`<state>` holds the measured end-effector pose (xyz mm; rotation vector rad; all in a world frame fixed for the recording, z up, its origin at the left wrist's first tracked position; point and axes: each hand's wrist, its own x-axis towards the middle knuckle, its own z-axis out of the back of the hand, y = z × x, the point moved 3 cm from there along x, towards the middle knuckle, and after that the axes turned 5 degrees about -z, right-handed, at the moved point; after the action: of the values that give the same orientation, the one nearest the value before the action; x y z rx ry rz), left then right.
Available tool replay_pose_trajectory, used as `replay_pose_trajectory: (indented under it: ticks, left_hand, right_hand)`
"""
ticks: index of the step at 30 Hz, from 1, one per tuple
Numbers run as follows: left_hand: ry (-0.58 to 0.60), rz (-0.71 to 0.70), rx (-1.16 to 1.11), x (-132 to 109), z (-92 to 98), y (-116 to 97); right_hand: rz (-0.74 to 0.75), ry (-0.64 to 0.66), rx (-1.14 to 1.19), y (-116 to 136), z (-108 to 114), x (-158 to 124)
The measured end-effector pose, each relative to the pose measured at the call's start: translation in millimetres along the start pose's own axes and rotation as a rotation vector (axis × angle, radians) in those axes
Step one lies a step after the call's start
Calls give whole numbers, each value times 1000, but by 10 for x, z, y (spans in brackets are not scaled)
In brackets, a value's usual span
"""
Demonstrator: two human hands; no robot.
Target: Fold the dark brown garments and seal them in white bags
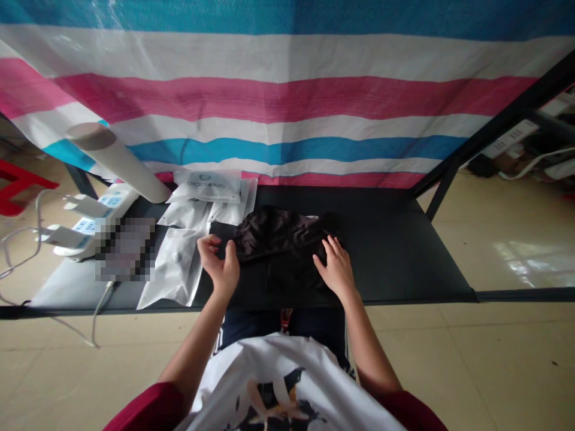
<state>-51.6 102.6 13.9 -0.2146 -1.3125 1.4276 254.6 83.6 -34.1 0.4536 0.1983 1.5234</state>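
A dark, shiny piece of cloth [278,236] lies crumpled on the black table [404,251] in front of me. My left hand [220,263] is curled at the cloth's left edge, thumb and fingers pinching the fabric. My right hand [335,266] lies on the right side of the cloth with its fingers spread flat, pressing down. Part of the cloth merges with the dark table top, so its lower edge is hard to make out.
Several white plastic bags [177,263] lie left of the cloth, more [211,188] at the back. A white lamp [117,158] and power strip [90,224] stand at the far left with cables. A striped tarp [287,96] hangs behind the table.
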Motion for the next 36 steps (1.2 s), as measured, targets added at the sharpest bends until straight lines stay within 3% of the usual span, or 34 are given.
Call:
replay_pose_trajectory:
  ticks: [2,6,11,17,20,24,27,33,36]
  left_hand:
    - [124,-135,123,-60,-82,-152]
    - [564,-315,334,-257,-399,-283]
    - [751,-329,502,-371,-515,-83]
    - [757,-332,528,-341,-431,22]
    - [747,-332,527,-342,-417,13]
    - [731,-334,521,-350,-414,-5]
    - [726,-326,532,-355,-408,-24]
    - [669,-254,576,-358,-381,-61]
    - [652,-240,582,-357,-373,-63]
  right_hand:
    - [5,6,-14,13,-14,-14]
    - [-1,34,-73,66,-65,-56]
    - [-9,40,-99,116,-107,-79]
    - [3,21,-84,125,-78,-96]
    - [-2,-47,-46,160,-4,-66]
    - [78,-133,67,223,130,143]
    - [129,-108,58,198,143,385]
    - [-124,-42,-113,-78,-30,632]
    - [-147,-30,-132,-139,-83,625]
